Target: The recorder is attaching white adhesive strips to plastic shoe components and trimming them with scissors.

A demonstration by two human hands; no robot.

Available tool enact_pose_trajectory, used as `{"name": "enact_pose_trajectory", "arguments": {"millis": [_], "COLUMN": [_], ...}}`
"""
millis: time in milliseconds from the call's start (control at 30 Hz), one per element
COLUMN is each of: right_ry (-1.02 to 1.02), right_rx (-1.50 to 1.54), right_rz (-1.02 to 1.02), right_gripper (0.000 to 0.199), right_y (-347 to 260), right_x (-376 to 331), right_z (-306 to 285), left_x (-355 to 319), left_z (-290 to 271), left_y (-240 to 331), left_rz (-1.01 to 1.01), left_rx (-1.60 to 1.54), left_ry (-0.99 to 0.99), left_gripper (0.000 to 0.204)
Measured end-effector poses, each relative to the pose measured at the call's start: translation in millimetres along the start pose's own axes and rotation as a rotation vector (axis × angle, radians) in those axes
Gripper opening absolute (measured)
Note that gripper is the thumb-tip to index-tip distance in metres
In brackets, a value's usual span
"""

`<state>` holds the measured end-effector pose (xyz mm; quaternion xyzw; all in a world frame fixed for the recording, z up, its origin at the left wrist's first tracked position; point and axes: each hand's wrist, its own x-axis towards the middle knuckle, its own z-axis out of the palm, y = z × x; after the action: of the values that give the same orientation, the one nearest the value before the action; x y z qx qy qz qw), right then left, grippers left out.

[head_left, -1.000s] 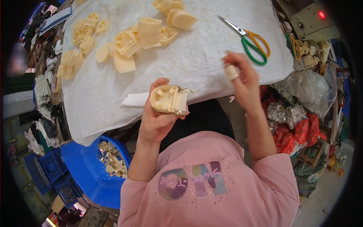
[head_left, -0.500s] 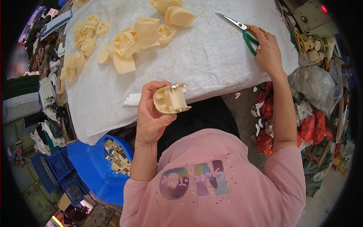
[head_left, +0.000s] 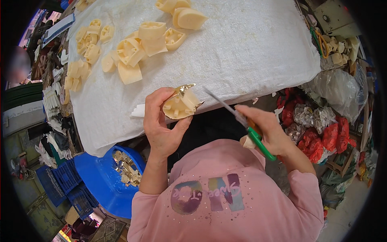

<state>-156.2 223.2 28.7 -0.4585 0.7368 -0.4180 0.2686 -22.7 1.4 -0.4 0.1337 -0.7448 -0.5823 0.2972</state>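
Observation:
My left hand (head_left: 163, 121) grips a cream shoe heel (head_left: 181, 105) with a shiny gold covering, just over the table's near edge. Its hollow ribbed end faces up, and gold edges stick out on its right side. In my right hand (head_left: 266, 129) is a pair of scissors (head_left: 252, 135) with one green and one orange handle. Their blades look closed and point up and left toward the heel, a short way apart from it. Several bare cream heels (head_left: 131, 51) lie on the white woven cloth (head_left: 225, 52) beyond my left hand.
A blue basin (head_left: 96, 173) with gold heels (head_left: 127, 169) in it stands below left of the table. Blue crates (head_left: 66, 181) are beside it. Clear plastic bags (head_left: 336, 90) and red bags (head_left: 328, 135) lie at the right. White strips (head_left: 138, 111) rest by my left wrist.
My right hand has picked the scissors up off the cloth and brought them down and left, near the heel. My left hand has tilted the heel slightly.

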Motion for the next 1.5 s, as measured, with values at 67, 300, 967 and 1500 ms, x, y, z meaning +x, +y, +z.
{"name": "enact_pose_trajectory", "arguments": {"millis": [67, 300, 967, 1500], "right_ry": [-0.069, -0.162, -0.13, 0.54], "right_rx": [0.055, 0.091, 0.129, 0.519], "right_rz": [0.052, 0.135, 0.108, 0.274], "right_gripper": [0.067, 0.063, 0.051, 0.068], "right_y": [-1, 5, 6, 16], "right_x": [-2, 0, -5, -4], "right_z": [5, 15, 28, -14], "left_x": [-1, 0, -9, 10], "left_z": [3, 10, 13, 10], "left_y": [1, 3, 2, -5], "left_rz": [0.034, 0.148, 0.057, -0.033], "left_rx": [0.074, 0.277, 0.209, 0.082], "left_ry": [0.006, 0.011, -0.059, -0.129], "left_gripper": [0.056, 0.054, 0.056, 0.059]}}
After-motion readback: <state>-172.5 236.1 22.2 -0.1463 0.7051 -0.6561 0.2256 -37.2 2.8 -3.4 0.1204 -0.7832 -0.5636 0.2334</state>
